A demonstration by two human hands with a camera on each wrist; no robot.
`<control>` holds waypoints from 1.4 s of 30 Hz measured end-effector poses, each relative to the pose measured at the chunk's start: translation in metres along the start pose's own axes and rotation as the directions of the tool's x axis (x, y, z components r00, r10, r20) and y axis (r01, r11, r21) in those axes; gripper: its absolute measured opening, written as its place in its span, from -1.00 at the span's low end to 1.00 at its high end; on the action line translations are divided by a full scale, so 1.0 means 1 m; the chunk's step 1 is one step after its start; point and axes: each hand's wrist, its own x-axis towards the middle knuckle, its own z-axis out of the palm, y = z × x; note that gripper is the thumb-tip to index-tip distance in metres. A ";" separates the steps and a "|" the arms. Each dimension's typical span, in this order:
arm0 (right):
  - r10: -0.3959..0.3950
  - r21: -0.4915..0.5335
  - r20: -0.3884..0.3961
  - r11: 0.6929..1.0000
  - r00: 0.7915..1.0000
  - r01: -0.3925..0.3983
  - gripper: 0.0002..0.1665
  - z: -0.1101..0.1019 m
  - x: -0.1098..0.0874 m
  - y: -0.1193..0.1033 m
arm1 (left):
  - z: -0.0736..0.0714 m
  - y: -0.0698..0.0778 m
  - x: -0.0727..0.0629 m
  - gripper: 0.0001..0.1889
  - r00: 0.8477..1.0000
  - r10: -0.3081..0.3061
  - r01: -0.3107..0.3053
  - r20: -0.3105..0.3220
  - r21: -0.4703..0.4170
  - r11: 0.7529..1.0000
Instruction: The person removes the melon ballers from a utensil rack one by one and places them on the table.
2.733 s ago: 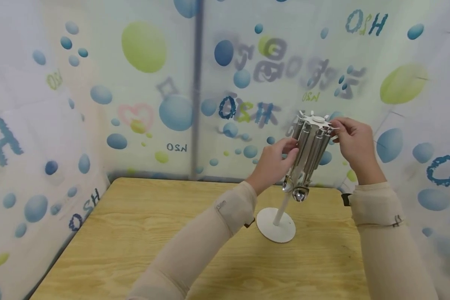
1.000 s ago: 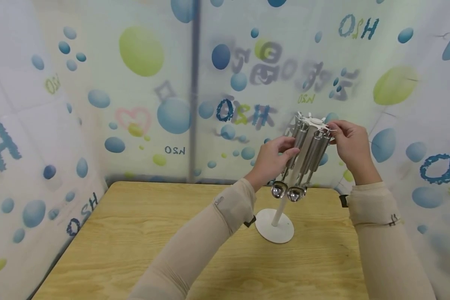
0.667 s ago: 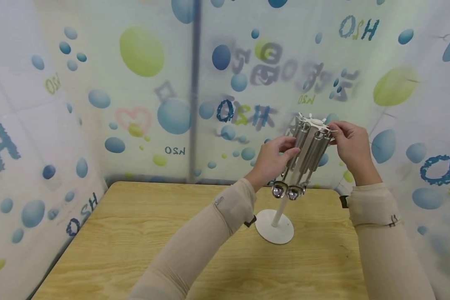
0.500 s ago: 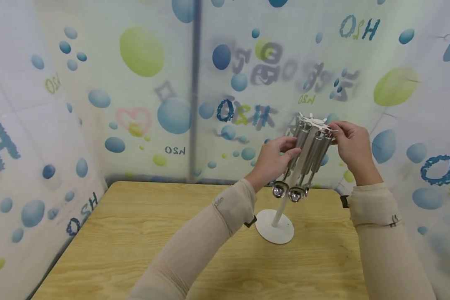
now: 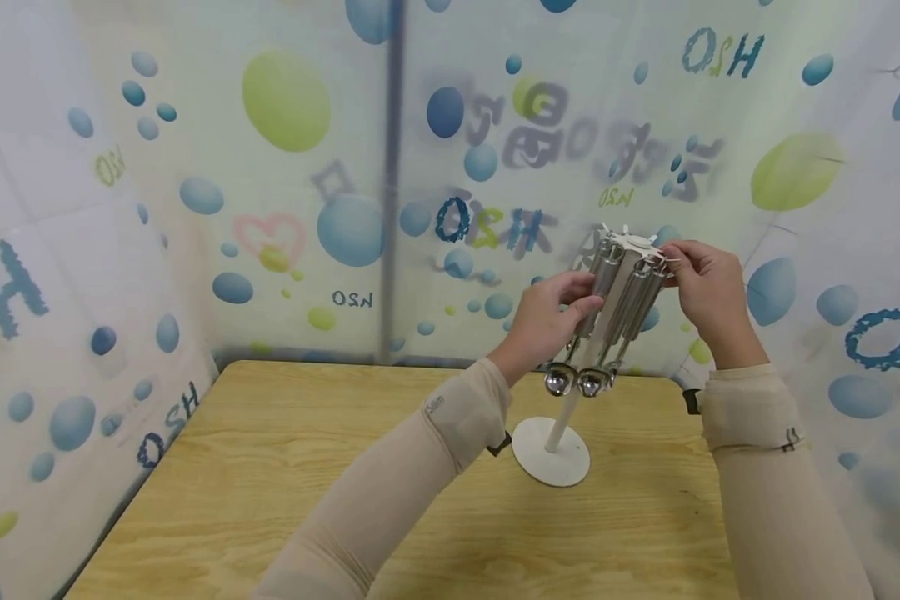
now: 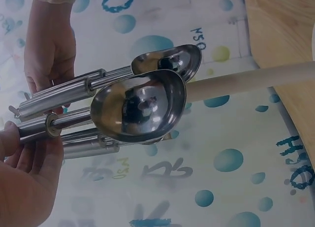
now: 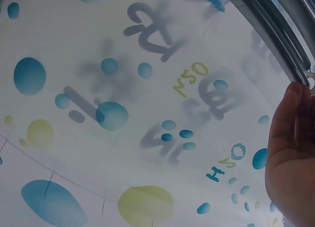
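Note:
Several shiny metal ice cream scoops [image 5: 558, 379] hang bowls-down from the white hook wheel [image 5: 636, 242] atop a stand with a round white base [image 5: 551, 471]. In the left wrist view, my left hand [image 6: 24, 182] holds the tubular handle of the nearest scoop [image 6: 142, 106] between thumb and fingers. Opposite it, at the right rim of the wheel, my right hand [image 5: 708, 287] pinches the upper end of a scoop. The right wrist view shows its fingertips against the hook end of a metal handle [image 7: 275, 40]; part of this grip lies out of frame.
The stand rises from a light wooden table [image 5: 307, 467], near its right rear part. Close behind the table hangs a pale curtain [image 5: 285, 192] with blue and green dots, and similar sheets flank both sides.
Since the earliest frame, the scoop bowls have swung round slightly to the left, and my left hand has closed in a little on the handle. Over the last half second both hands stay nearly still.

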 end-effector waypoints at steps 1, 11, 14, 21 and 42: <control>-0.001 -0.002 0.001 1.000 1.000 0.001 -0.49 0.000 0.000 -0.001 | -0.001 0.000 0.000 -0.58 1.000 0.000 0.000 -0.004 -0.001 1.000; 0.040 -0.016 -0.003 0.999 0.999 -0.040 -0.43 -0.004 -0.001 -0.005 | -0.010 -0.002 -0.002 -0.58 1.000 0.004 -0.005 -0.008 -0.015 1.000; 0.052 -0.015 0.001 0.999 0.999 -0.052 -0.42 -0.004 0.000 -0.004 | -0.012 -0.003 -0.004 -0.59 1.000 -0.011 0.011 -0.016 -0.027 1.000; 0.059 -0.003 -0.001 0.998 0.998 -0.059 -0.42 -0.002 -0.002 -0.004 | -0.018 -0.013 -0.008 -0.62 0.999 -0.027 0.024 -0.040 -0.059 0.998; 0.022 -0.013 -0.021 1.000 1.000 -0.022 -0.43 0.002 -0.007 -0.003 | -0.047 -0.034 -0.025 -0.66 0.989 -0.103 0.103 -0.104 -0.009 0.995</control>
